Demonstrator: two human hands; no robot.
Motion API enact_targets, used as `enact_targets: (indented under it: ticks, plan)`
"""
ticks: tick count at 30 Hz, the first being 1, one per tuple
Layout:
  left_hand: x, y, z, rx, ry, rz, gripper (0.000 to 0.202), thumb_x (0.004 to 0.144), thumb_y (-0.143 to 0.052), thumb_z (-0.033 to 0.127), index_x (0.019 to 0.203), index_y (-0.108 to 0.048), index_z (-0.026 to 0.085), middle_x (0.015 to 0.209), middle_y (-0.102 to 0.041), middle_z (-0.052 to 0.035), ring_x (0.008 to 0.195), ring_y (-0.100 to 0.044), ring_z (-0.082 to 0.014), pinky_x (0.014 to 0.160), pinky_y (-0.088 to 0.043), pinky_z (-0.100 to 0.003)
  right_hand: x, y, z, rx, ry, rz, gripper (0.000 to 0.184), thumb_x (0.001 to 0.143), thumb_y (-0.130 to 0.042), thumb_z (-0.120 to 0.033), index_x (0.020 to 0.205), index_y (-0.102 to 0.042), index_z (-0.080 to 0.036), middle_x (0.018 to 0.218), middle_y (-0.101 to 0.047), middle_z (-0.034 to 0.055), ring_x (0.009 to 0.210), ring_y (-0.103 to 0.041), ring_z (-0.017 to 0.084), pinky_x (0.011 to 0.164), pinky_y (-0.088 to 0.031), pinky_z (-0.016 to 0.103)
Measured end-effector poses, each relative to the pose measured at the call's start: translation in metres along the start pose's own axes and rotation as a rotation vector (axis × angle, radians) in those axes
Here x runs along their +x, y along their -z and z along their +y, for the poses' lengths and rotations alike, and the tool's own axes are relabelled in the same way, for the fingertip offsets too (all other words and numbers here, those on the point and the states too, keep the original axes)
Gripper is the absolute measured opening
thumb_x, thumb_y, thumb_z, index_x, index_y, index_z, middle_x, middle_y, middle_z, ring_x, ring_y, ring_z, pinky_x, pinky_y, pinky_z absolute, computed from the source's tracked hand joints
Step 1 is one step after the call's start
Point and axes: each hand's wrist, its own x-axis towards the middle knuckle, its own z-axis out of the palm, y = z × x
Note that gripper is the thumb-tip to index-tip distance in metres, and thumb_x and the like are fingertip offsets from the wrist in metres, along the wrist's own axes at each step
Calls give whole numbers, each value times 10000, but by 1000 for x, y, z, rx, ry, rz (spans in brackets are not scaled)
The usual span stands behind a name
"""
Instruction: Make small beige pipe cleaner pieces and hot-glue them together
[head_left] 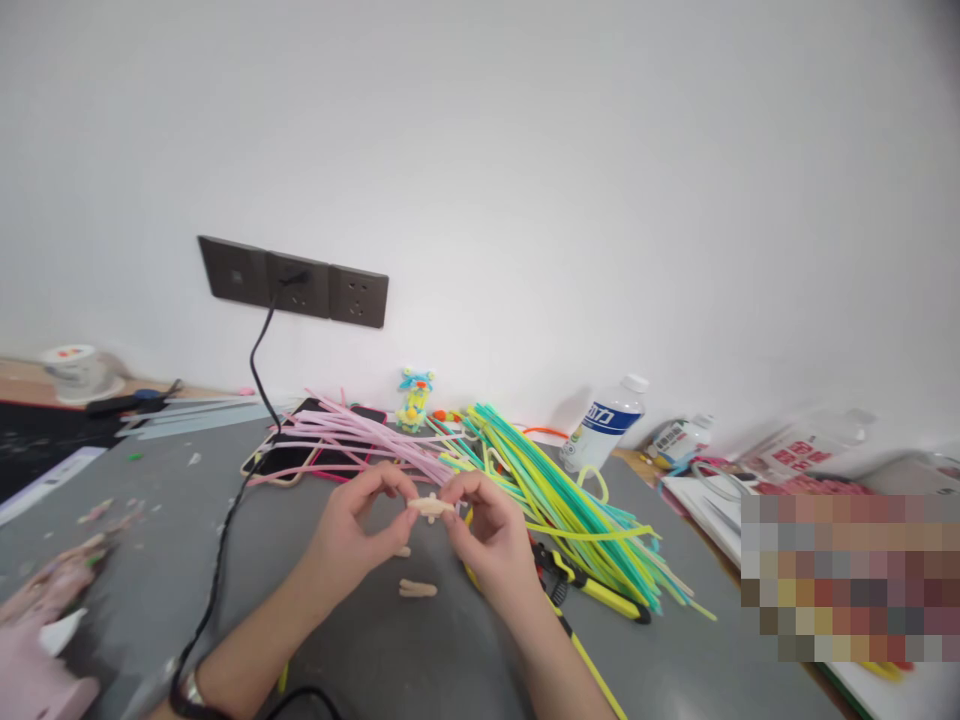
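Between my two hands is a small cream-coloured piece (430,507) with little nubs above and below its middle. My left hand (364,525) pinches its left end with thumb and forefinger. On the other end, my right hand (484,515) is closed in a similar pinch. Below them on the grey table lies a short beige folded piece (417,589), and a smaller beige bit (403,552) sits near my left thumb. Yellow-and-black pliers (592,590) lie just right of my right hand, partly hidden by it.
Pink pipe cleaners (367,437) and green-yellow ones (555,500) lie in bundles behind my hands. A small blue-yellow figure (414,400) and a bottle (604,425) stand near the wall. A black cable (217,560) runs from the socket (292,283) across the left side.
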Motion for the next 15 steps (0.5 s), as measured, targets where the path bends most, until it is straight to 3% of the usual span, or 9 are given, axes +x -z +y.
enact_targets:
  ticks: [15]
  plan:
    - [-1,0,-3,7,-16,14,49,753,-600,156,740,-631,191,725,-621,-12,739,-596,-175,695,-488,-258,-1,-1,3,-4,-17,15,57,778,-616,-146,792,-605,-200,746,-605,13,705,-558,180,671,-432,283]
